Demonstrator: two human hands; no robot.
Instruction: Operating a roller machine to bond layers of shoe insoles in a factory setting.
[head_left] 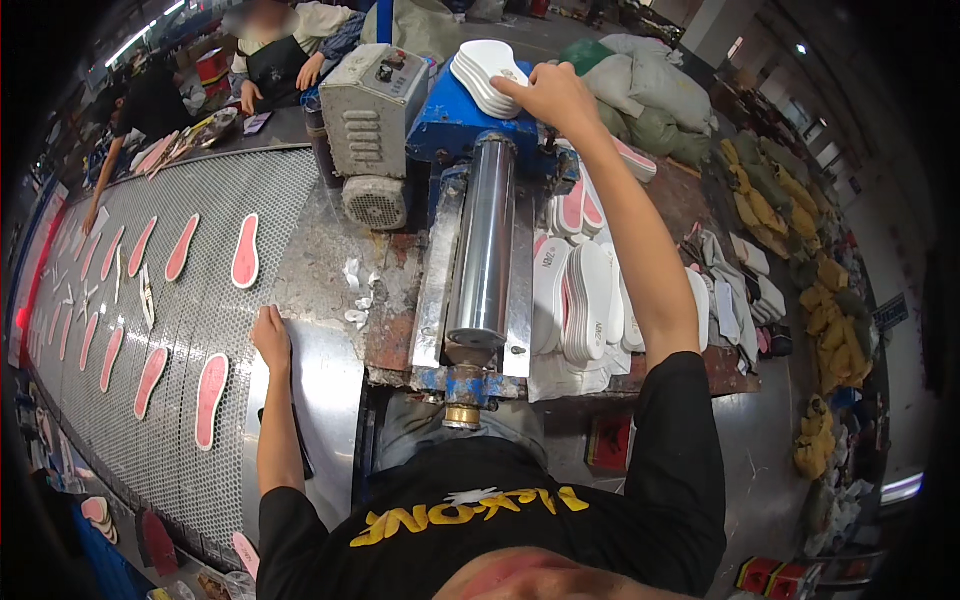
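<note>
Far left, conveyor belt (200,300): a wide mesh surface curving off to the upper left, carrying pink-faced insoles laid singly and well apart, probably so each coated face stays clear of the next.
Nearest pink insole (245,251): lies flat on the mesh, pink face up with a white rim, near the belt's right edge.
Co-workers: one person at the top of the view beside the belt's far end, another leaning over the belt at upper left; their hands are well away from this person's.
Left hand (270,338): rests palm down, fingers together and flat, on the bare metal plate (330,400) just beside the belt's edge; it grips nothing and seems to be steadying the body.
Motor housing (372,95): a grey box with switches, set behind the plate beside the roller machine.
Roller machine (455,120): a blue frame with a bright steel roller (485,245) running toward the person, standing on a worn table (330,255) between belt and insole stock.
Stack on the machine (485,72): white insoles piled flat on top of the blue frame, within arm's reach.
Right hand (552,95): stretched forward, palm down, fingers curled over the stack's right edge, touching the topmost insole; whether it has pinched one loose I cannot tell.
Standing insoles (590,300): white pieces set on edge in rows right of the roller, packed close, likely as supply.
Far right, sacks (650,90): grey-green and yellow bags heaped along the floor.
</note>
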